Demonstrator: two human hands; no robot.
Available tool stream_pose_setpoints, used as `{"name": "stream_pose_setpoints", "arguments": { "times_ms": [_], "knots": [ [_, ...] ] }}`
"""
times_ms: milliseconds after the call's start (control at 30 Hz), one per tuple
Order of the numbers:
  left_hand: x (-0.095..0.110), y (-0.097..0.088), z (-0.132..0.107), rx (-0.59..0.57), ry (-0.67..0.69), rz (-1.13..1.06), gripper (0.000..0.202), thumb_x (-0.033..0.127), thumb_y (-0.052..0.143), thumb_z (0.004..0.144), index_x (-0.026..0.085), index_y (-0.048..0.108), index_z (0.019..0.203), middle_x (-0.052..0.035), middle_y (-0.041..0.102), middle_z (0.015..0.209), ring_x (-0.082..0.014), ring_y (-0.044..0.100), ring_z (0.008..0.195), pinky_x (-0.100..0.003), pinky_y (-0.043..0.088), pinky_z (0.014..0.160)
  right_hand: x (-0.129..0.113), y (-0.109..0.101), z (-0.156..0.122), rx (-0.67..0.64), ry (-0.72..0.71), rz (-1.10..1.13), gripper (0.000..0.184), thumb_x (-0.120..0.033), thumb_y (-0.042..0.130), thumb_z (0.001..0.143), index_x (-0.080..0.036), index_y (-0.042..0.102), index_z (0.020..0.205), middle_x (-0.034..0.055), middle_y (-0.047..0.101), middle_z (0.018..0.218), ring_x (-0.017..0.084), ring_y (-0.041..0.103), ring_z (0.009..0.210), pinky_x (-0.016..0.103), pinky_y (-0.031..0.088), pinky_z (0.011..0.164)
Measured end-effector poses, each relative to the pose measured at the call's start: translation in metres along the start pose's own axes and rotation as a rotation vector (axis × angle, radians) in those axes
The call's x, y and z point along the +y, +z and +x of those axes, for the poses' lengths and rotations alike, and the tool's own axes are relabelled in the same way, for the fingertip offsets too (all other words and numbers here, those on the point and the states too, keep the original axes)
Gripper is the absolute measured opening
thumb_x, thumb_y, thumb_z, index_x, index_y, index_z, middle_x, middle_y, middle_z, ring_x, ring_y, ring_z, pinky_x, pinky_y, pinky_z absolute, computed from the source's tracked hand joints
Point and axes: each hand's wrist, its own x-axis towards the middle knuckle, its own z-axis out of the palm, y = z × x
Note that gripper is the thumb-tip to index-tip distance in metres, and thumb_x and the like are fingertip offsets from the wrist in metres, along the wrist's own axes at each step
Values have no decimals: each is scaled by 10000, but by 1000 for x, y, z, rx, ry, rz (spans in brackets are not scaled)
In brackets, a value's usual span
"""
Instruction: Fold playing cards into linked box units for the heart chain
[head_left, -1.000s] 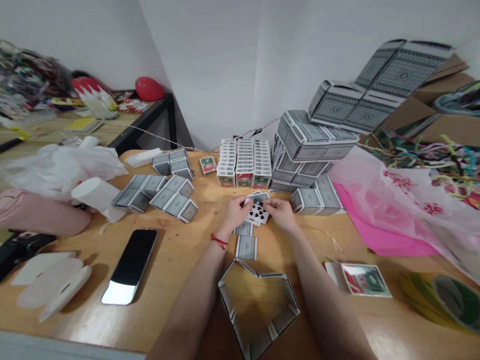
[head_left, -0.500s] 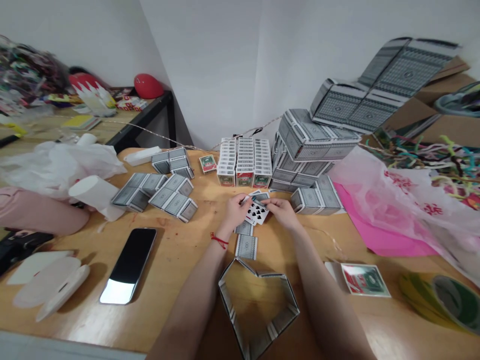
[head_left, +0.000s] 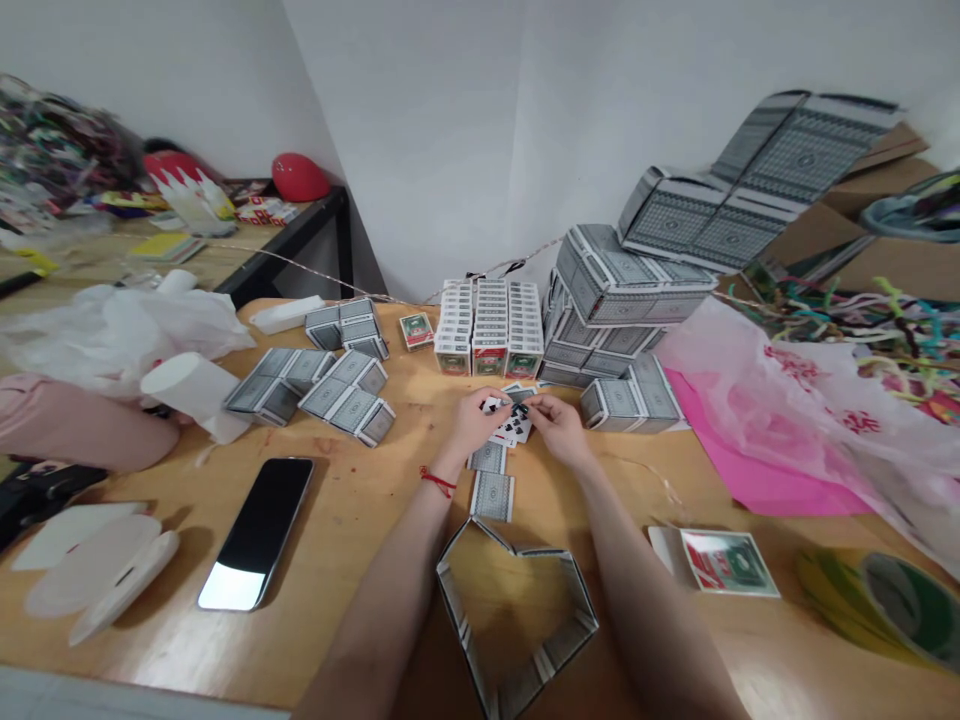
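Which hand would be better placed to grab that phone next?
Probably the left hand: the phone lies on that side, farther from the right hand, though both hands are at the playing cards.

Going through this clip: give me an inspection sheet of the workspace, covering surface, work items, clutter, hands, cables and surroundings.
Surface: wooden table, with small dark marks.
Work items: playing cards, top one face up with spades; heart-shaped card frame nearer the person; three rows of card boxes behind.
Clutter: smartphone and white paper roll at left; tape roll at right.
Hands: left hand pinches the cards; right hand has fingertips at their edge, grip unclear.
Cables: nothing seen for certain; a thin twisted cord runs behind.
Surroundings: pale wall; second table at left; cardboard boxes at right.
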Motion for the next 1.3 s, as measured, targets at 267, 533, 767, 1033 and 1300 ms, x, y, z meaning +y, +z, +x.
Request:
{"name": "stream_pose_setpoints", "arguments": {
  "times_ms": [267,533,767,1033,1300],
  "knots": [
    [8,1,-3,-55,-84,-37,112,197,583,628,123,655,672,-20,636,658,-99,522,583,-209,401,551,6,1,0,101,-80,-127,192,-336,491,714,-174,586,752,10,572,660,138,502,598,246,387,557],
    [4,-1,0,-138,-176,-149,114,197,577,618,114,654,634,-14,629,615,-89,513,540,-206,410,529,7,-13,1,188,-77,-177,170,-288,496,692,-169,612,731,31,627,712,160,545,670,265,399,630],
    [2,-4,1,-166,-232,-201,138,182,577,621,118,675,693,-14,653,657,-92,536,558,-200,420,541,10,-14,3,179,-85,-163,164,-287,500,697,-168,608,731,22,619,687,150,539,646,254,396,610],
    [4,-1,2,-110,-253,-175,128,135,566,608,109,666,685,-10,639,628,-89,531,545,-201,417,535,7,-12,0,218,-148,-270,159,-253,476,725,-169,609,751,36,641,733,165,570,685,273,425,650],
    [4,0,2,-119,-228,-214,101,152,557,633,114,646,663,-3,623,619,-87,520,541,-197,410,519,-2,-6,-5,322,-275,-415,186,-240,458,754,-173,630,779,60,660,773,180,592,720,287,447,674]
  ]
}}
